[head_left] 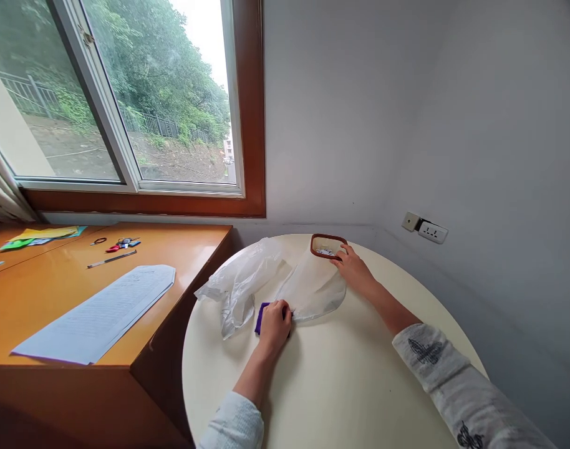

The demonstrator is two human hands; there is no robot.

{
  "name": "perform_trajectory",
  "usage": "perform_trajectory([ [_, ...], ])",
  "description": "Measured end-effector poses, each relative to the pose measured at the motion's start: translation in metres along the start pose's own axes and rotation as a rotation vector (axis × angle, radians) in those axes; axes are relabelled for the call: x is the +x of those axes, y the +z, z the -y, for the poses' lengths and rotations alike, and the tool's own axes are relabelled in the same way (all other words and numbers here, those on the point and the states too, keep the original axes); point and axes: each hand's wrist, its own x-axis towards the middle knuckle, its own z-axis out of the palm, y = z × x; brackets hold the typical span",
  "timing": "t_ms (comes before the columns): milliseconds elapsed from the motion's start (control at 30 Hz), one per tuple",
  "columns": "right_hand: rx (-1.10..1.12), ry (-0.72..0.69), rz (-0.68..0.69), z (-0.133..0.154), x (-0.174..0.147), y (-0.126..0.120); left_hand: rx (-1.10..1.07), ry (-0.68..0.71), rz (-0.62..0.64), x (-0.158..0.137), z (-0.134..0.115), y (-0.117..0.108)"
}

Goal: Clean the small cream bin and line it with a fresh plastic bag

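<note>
My left hand (pixel 275 324) is closed over a small purple cloth-like piece (pixel 261 317) on the round table (pixel 350 380). The fingers curl down onto it, so most of that piece is hidden. My right hand (pixel 353 268) grips the right front rim of a small brown-rimmed basket (pixel 329 237) with a pale inside. Small whitish items (pixel 325 251) lie in the basket, too small to name. A crumpled clear plastic bag (pixel 252 274) spreads beside and beyond my left hand. Its thin flat part (pixel 315 296) lies between my two hands, touching or close to both.
On the left, an orange-brown desk (pixel 191 249) holds a stack of written paper (pixel 102 312), a pen (pixel 111 259), keys (pixel 123 244) and coloured sheets (pixel 42 236). A window (pixel 173 93) is above it. Wall sockets (pixel 432 232) are at the right.
</note>
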Motion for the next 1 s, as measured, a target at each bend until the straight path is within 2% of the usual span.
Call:
perform_trajectory([
  [633, -0.120, 0.098, -0.004, -0.070, -0.011, -0.025, 0.032, -0.009, -0.020, -0.002, 0.003, 0.000],
  [1000, -0.118, 0.086, 0.001, -0.075, -0.029, -0.034, 0.097, -0.075, -0.072, 0.000, 0.012, 0.000],
])
